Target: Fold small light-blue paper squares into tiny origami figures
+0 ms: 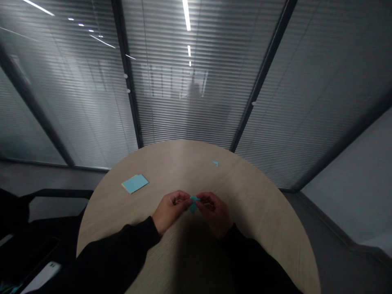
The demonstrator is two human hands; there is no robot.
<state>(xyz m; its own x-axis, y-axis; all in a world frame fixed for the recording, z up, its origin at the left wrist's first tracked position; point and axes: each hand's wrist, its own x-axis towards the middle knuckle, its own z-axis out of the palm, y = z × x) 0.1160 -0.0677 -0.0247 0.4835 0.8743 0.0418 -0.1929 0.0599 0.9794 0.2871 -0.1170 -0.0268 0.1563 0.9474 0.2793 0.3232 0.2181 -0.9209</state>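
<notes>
A small folded piece of blue paper [192, 208] is pinched between my two hands, a little above the near middle of the round wooden table [171, 163]. My left hand [172, 207] grips its left side between thumb and forefinger. On the opposite side, my right hand [215, 212] holds it the same way, with the other fingers curled. The fingertips hide part of the paper, so its exact folded shape is hard to make out.
A stack of blue paper sheets [135, 183] lies at the table's left. Toward the back right sits a small blue paper scrap or folded shape [216, 163]. A black chair [58, 194] stands at the left, with a white phone-like object [43, 277] on it. Glass panels with blinds [190, 114] rise behind the table.
</notes>
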